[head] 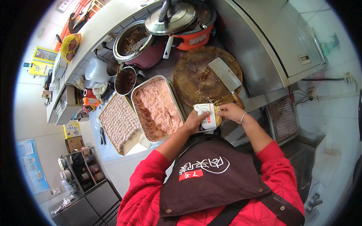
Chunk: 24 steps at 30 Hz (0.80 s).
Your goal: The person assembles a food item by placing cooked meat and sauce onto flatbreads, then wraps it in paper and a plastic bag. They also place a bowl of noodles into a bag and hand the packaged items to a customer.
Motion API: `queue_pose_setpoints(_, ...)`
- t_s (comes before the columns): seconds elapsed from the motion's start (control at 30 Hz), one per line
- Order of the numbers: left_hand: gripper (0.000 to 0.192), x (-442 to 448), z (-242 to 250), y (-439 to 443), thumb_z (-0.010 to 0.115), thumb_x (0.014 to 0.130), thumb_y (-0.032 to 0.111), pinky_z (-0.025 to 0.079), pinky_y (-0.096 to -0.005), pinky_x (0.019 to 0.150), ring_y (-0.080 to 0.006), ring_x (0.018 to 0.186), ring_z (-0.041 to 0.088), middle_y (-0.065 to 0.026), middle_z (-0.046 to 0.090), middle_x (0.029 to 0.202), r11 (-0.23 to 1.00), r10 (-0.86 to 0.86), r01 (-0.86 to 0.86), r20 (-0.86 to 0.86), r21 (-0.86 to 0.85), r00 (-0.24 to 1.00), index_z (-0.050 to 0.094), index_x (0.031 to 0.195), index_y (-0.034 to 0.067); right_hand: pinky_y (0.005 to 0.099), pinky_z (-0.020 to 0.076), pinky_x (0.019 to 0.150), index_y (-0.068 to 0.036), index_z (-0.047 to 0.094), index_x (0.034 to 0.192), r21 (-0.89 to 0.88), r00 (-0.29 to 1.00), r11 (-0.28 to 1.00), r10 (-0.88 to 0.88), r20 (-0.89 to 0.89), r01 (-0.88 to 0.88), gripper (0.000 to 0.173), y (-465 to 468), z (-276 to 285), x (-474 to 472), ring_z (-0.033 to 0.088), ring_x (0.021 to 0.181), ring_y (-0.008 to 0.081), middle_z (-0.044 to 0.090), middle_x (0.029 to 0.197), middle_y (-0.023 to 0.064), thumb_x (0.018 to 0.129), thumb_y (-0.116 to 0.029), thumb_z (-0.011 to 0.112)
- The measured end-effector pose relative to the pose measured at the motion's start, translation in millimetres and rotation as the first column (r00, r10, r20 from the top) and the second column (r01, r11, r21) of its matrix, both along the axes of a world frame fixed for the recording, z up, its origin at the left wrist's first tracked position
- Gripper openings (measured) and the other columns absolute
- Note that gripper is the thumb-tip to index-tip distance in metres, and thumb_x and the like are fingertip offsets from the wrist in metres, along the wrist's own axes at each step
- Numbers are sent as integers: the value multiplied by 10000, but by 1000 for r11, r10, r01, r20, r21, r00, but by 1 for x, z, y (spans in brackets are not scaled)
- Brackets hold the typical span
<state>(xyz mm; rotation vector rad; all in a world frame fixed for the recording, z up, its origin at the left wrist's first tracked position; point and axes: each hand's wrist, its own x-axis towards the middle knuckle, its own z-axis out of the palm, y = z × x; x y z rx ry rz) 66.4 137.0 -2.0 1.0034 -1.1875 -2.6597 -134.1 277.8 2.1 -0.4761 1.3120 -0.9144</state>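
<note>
My left hand (195, 121) grips a white printed paper food bag (208, 124), its thumb across the front. A golden flatbread (217, 117) shows at the bag's mouth, and my right hand (230, 112) pinches its edge. Both hands are just in front of a round wooden chopping block (192, 79) strewn with bits of food. On the block lies a cleaver (224, 74), its wooden handle pointing toward me. Left of the block stands a steel tray of pink minced meat (158, 104). Farther left is a tray of small pale rolled pieces (120, 121).
Behind the block are an open maroon pot (147, 60) and a red pot (195, 39) with a steel lid (171, 18) over part of it. A small pot of dark sauce (125, 80) stands beside the meat tray. A steel cabinet (254, 48) bounds the right side.
</note>
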Motion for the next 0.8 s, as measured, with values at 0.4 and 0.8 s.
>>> queue_pose_setpoints(0.4,465,2,-11,-3,722,936,130,575,-374,866,-234,1020,678,-115,662,1179,992,112,-114,-50,-48,992,493,1317,-4,255,484,676,-37,722,1096,66,975,994,104,-196,-93,264,-32,-1,-4,583,773,62,684,910,-16,937,-249,729)
queue_pose_setpoints(0.8,345,6,-38,-30,644,965,210,515,-342,734,-208,884,614,-115,630,1068,937,155,-74,216,-341,964,553,1164,-57,346,494,999,63,518,1391,-118,861,979,-201,-467,165,540,-82,-38,-8,651,1144,240,656,1310,176,976,-252,658)
